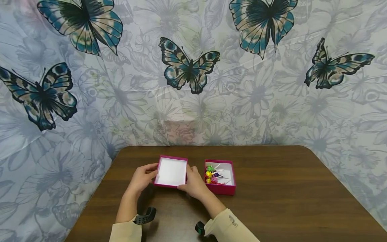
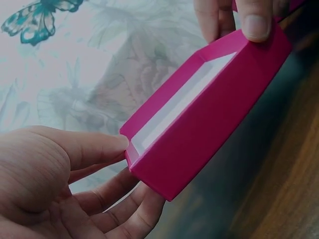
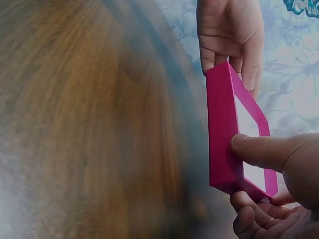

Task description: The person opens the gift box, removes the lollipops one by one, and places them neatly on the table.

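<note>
A shallow pink box lid (image 1: 171, 171), white inside, is held between both hands with its hollow side facing up toward the head camera. My left hand (image 1: 141, 178) grips its left edge, thumb at the rim and fingers underneath, as the left wrist view shows of the lid (image 2: 174, 134). The right hand (image 1: 196, 183) holds the right side, its thumb (image 3: 244, 142) over the near wall and fingers curled below. Just right of that hand stands a pink box (image 1: 223, 190) containing several wrapped lollipops (image 1: 211, 174) in green, yellow, pink and dark wrappers, white sticks pointing right.
Both things are at the middle of a brown wooden table (image 1: 287, 188) with rounded far corners. Behind it hangs a floral cloth (image 1: 257, 117) printed with butterflies. Dark bands (image 1: 145, 216) sit at both wrists, by the cream sleeves (image 1: 232, 227).
</note>
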Demonstrator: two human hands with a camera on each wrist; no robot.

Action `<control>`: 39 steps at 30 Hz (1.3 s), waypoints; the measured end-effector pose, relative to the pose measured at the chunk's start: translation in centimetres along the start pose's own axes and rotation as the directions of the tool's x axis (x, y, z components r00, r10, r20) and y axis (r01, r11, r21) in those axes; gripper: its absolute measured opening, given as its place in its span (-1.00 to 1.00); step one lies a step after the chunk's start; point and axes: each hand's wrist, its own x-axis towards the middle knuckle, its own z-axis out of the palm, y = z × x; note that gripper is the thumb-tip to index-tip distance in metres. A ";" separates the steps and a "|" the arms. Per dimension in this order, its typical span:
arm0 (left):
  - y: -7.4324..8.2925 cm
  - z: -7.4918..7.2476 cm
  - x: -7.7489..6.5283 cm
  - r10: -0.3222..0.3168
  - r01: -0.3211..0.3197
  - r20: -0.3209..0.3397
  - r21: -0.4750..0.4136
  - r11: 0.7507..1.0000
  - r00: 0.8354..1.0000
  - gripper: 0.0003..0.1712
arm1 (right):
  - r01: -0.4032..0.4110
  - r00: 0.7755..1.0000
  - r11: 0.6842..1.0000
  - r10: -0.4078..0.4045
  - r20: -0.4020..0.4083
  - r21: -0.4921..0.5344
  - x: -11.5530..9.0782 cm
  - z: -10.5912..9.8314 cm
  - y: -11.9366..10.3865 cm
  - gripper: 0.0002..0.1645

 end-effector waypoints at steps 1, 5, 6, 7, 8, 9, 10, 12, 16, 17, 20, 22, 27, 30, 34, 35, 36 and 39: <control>-0.1 0.1 0.1 -0.002 0.002 0.002 -0.001 1.000 1.000 -0.53 | 0.001 1.000 1.000 -0.001 -0.002 -0.002 0.0 0.1 0.2 0.09; -0.5 0.5 0.3 -0.014 0.014 0.002 -0.015 1.000 1.000 -0.54 | 0.009 1.000 1.000 -0.009 -0.013 0.006 0.0 0.3 0.7 0.09; -0.6 0.6 0.4 -0.014 0.014 0.002 -0.018 1.000 1.000 -0.54 | 0.009 1.000 1.000 -0.009 -0.014 0.009 0.0 0.4 0.9 0.10; -0.8 0.6 0.5 -0.017 0.017 0.001 -0.020 1.000 1.000 -0.55 | 0.009 1.000 1.000 -0.009 -0.015 0.013 0.0 0.4 1.0 0.09; -0.9 0.7 0.5 -0.014 0.014 0.001 -0.018 1.000 1.000 -0.55 | 0.012 1.000 1.000 -0.011 -0.018 0.013 0.0 0.5 1.1 0.09; -1.0 0.8 0.6 -0.016 0.016 -0.001 -0.017 1.000 1.000 -0.55 | 0.014 1.000 1.000 -0.014 -0.020 0.011 0.0 0.6 1.2 0.08; -1.1 0.9 0.6 -0.010 0.010 0.001 -0.013 1.000 1.000 -0.55 | 0.015 1.000 1.000 -0.015 -0.024 0.010 0.0 0.6 1.3 0.07; -1.3 1.0 0.7 -0.014 0.014 -0.005 -0.008 1.000 1.000 -0.56 | 0.014 0.999 1.000 -0.014 -0.029 0.005 -0.1 0.8 1.4 0.06; -1.6 1.2 0.8 -0.020 0.020 -0.009 0.009 1.000 1.000 -0.56 | -0.003 1.000 1.000 0.004 -0.030 0.012 -0.2 1.0 1.5 0.08; -1.7 1.2 0.9 -0.026 0.026 -0.011 0.009 1.000 1.000 -0.56 | -0.009 1.000 1.000 0.009 -0.029 0.015 -0.2 1.0 1.5 0.09; -1.9 1.3 1.0 -0.020 0.020 -0.009 0.017 1.000 1.000 -0.56 | -0.017 0.999 1.000 0.018 -0.029 0.023 -0.2 1.1 1.5 0.08; -2.0 1.3 1.0 -0.018 0.018 -0.004 0.026 1.000 1.000 -0.56 | -0.016 0.999 1.000 0.017 -0.030 0.021 -0.2 1.2 1.5 0.07; -2.2 1.3 1.0 -0.020 0.019 0.008 0.069 0.997 1.000 -0.57 | -0.001 1.000 1.000 0.001 -0.025 0.001 -0.2 1.5 1.9 0.02; -2.2 1.3 1.0 -0.020 0.018 0.014 0.104 0.994 1.000 -0.58 | 0.000 1.000 1.000 0.000 -0.011 -0.001 -0.1 1.7 2.1 0.00; -2.3 1.3 1.0 -0.023 0.020 0.022 0.124 0.992 0.999 -0.57 | 0.000 1.000 1.000 0.000 -0.001 -0.004 0.0 1.7 2.2 0.00; -2.4 1.3 1.0 -0.023 0.020 0.024 0.127 0.992 0.999 -0.57 | 0.003 1.000 1.000 -0.003 -0.002 -0.006 0.0 1.8 2.2 -0.01; -2.4 1.3 1.1 -0.024 0.021 0.023 0.131 0.991 0.999 -0.57 | 0.006 1.000 1.000 -0.006 -0.004 -0.007 0.0 1.8 2.2 -0.01; -2.5 1.3 1.1 -0.030 0.027 0.019 0.143 0.989 0.999 -0.56 | 0.007 1.000 1.000 -0.007 -0.007 0.001 0.0 1.8 2.2 -0.03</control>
